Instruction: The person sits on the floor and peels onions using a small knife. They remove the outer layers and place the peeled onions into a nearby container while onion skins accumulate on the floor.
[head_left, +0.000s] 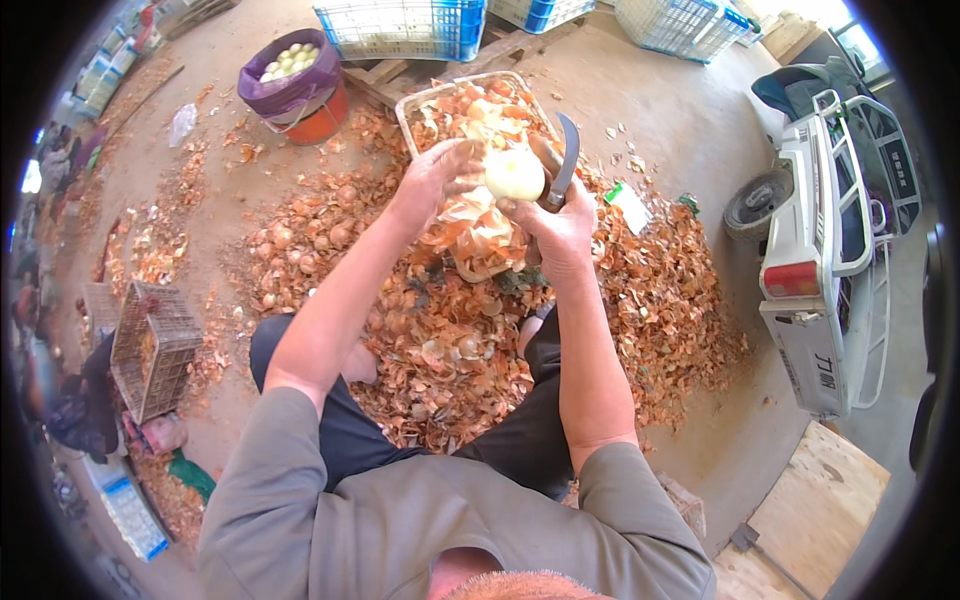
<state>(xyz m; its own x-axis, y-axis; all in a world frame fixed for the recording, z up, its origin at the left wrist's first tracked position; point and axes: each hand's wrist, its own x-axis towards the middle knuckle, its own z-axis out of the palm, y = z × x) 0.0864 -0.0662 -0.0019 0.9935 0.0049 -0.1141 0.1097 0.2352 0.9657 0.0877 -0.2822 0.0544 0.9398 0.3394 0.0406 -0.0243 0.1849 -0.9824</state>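
Observation:
My right hand (559, 217) holds a peeled pale onion (514, 174) between thumb and fingers, and also a knife with a curved blade (570, 150) that points up and away. Just left of the onion, my left hand (450, 169) is raised with its fingers bent towards it; no object shows in it. Under both hands stands a plastic crate (405, 127) heaped with onion skins (480, 217). Unpeeled onions (340, 236) lie among loose skins to the left of the crate. More skins (450, 360) cover the floor between my legs.
An orange bucket (319, 120) with a purple liner holds peeled onions (289, 61), back left. Blue and white crates (405, 30) stand behind on a wooden pallet (390, 71). An empty crate (154, 360) is tipped at left. A white three-wheeled vehicle (817, 262) and a wooden board (817, 502) are at right.

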